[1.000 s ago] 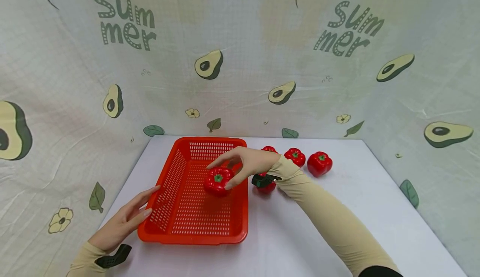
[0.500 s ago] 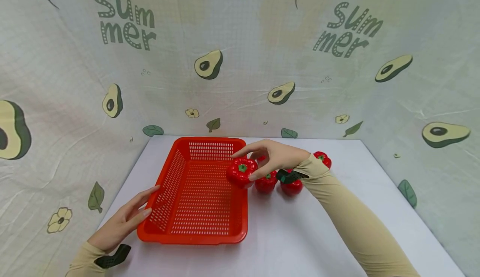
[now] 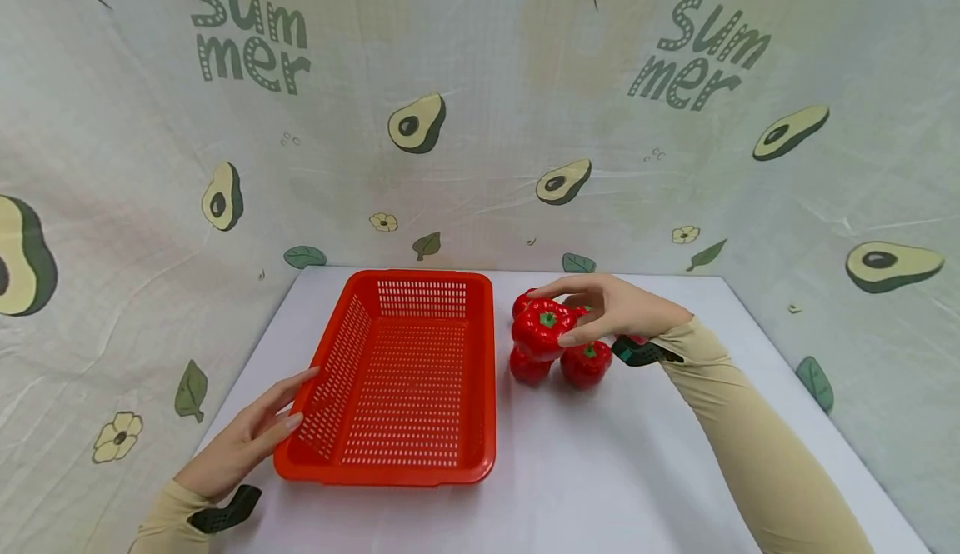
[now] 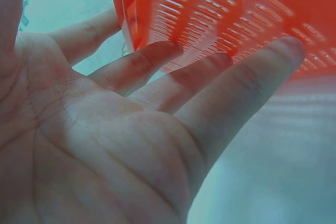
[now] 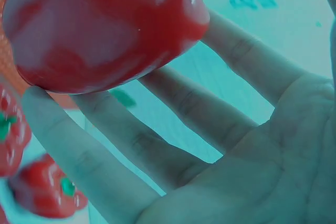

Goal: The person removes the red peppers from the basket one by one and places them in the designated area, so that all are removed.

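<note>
My right hand [image 3: 628,304] pinches a red bell pepper [image 3: 538,336] with a green stem, between thumb and fingertips. It holds the pepper above other red bell peppers to the right of the basket. The right wrist view shows this pepper [image 5: 100,30] large at the fingertips. My left hand [image 3: 238,444] lies at the left side of a red plastic basket [image 3: 382,480], which has nothing in it. In the left wrist view its fairly straight fingers touch the slotted outer wall of the basket [image 4: 310,3].
Beneath the held pepper stand a pepper [image 3: 529,369] and another pepper [image 3: 587,368]. Further peppers [image 3: 519,305] are partly hidden behind my right hand. A white table [image 3: 645,462] bears everything, with a printed cloth [image 3: 480,112] behind and at both sides.
My right hand has carried the bell pepper out of the basket, rightward over its right rim to above the other peppers. My left hand has stayed at the basket.
</note>
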Action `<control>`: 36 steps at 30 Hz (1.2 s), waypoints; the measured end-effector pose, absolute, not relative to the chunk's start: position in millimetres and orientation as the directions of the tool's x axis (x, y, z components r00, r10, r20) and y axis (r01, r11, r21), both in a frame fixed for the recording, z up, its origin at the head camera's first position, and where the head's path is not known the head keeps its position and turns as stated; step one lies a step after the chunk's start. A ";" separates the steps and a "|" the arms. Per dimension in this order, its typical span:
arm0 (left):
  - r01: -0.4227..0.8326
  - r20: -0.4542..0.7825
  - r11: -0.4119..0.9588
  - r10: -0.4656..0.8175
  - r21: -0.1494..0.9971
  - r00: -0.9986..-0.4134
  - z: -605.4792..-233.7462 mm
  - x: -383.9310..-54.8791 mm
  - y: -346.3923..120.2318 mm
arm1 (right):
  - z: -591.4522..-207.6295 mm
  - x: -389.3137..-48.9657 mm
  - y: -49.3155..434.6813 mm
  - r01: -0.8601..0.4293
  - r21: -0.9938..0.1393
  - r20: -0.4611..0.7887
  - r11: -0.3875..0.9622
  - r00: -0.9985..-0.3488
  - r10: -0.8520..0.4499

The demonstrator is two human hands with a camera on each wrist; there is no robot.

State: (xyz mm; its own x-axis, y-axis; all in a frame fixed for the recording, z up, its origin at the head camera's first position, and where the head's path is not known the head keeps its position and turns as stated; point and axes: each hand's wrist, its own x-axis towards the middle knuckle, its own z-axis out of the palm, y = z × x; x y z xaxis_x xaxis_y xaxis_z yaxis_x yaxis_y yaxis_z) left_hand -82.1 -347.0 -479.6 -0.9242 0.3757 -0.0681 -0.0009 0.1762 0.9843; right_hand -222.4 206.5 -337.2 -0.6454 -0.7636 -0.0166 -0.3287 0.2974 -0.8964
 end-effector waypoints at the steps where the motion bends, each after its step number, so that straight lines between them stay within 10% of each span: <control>1: -0.001 -0.069 0.178 0.375 0.984 -0.924 -479.4 -82.6 -346.9 | -337.9 -221.2 212.6 -0.327 -0.893 -0.018 0.310 -0.662 -0.749; 36: -0.030 -0.091 0.169 0.366 0.985 -0.926 -477.6 -82.2 -345.8 | -402.7 -182.7 354.2 -0.155 -0.854 -0.050 0.497 -0.926 -0.375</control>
State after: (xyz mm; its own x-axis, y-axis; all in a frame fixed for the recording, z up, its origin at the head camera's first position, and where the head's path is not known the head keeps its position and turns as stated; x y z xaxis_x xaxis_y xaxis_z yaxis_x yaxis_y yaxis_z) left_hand -82.2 -345.8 -477.6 -0.9261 0.3662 -0.0907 -0.0298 0.1686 0.9852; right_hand -182.7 354.2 -402.7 -0.9256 -0.3752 -0.0500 -0.1552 0.4966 -0.8540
